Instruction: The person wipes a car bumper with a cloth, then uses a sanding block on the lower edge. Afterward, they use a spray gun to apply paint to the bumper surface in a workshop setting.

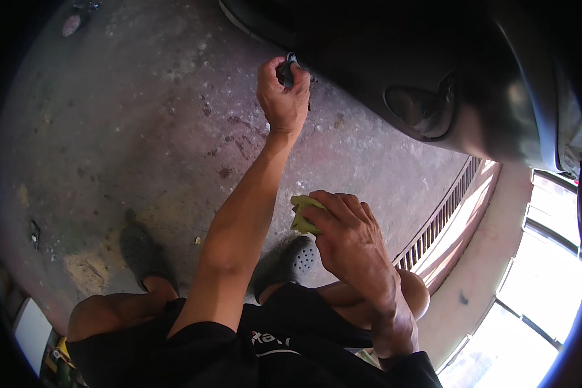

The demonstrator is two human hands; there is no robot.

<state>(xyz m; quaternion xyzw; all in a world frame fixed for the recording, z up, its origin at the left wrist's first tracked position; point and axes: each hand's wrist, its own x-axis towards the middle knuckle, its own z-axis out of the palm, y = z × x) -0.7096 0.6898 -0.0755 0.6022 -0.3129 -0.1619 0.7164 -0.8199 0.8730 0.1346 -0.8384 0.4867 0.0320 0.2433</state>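
Note:
My left hand (282, 97) is stretched forward beside the lower edge of a dark vehicle bumper (362, 45), its fingers closed round a small dark grey object (289, 71) that I cannot make out clearly. Lower and to the right, my right hand (349, 239) grips a folded yellow-green cloth or pad (301, 216) between thumb and fingers, above the stained concrete floor (142, 116). An oval lamp recess (417, 107) sits in the bumper, to the right of my left hand.
My feet in dark perforated clogs (297, 258) rest on the floor below. A slotted drain grate (440, 213) runs along the right, beside a pale curb (485, 246) and a bright opening with dark bars. Assorted items and a white panel (32, 330) lie at the lower left.

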